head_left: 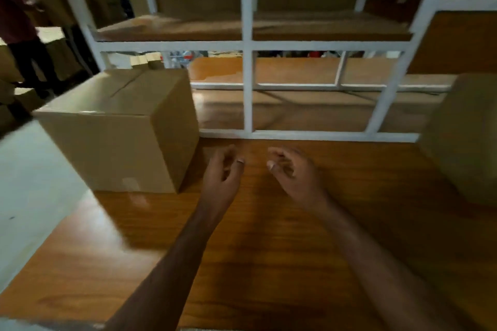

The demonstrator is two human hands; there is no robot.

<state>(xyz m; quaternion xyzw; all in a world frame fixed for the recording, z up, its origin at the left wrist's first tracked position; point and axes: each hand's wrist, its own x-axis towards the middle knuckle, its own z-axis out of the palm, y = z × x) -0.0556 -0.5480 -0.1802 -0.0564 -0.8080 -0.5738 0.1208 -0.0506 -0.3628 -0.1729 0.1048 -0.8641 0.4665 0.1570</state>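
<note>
Head view: sealed cardboard box (118,129) sat on table (269,250), near and to the left of left hand (223,169); right hand (293,172) farther off. Both hands hovered empty, fingers loosely curled.

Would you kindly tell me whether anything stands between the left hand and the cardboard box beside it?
Nothing visible does. The left hand, holding nothing, is to the right of the cardboard box, and only a strip of bare wooden table shows between them.
</note>
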